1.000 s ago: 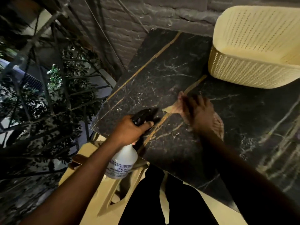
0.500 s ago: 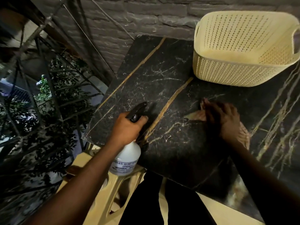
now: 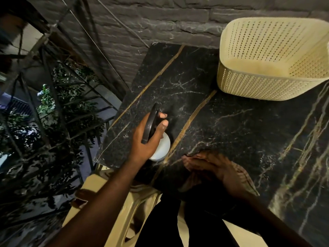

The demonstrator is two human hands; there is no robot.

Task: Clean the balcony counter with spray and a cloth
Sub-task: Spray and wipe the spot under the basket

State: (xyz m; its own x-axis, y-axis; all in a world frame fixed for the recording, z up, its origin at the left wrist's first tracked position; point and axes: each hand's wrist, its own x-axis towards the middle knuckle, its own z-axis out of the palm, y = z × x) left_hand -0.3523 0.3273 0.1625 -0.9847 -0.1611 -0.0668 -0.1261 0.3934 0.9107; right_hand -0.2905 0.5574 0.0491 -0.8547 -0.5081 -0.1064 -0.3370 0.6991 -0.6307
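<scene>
The black marble counter (image 3: 236, 122) with gold veins fills the middle and right. My left hand (image 3: 147, 138) grips a white spray bottle (image 3: 161, 148) by its black trigger head, upright over the counter's left part, near its front edge. My right hand (image 3: 219, 168) presses flat on a brownish cloth (image 3: 243, 177) at the counter's near edge, just right of the bottle. Most of the cloth is hidden under the hand.
A cream perforated plastic basket (image 3: 249, 86) stands on the counter at the back right, against a dark brick wall (image 3: 160, 18). A metal railing (image 3: 53, 72) with foliage behind it runs along the left. A cream plastic stool (image 3: 117, 207) stands below the counter's front edge.
My left hand lifted the spray bottle from below the counter's edge to over the counter. My right hand dragged the cloth back towards the near edge.
</scene>
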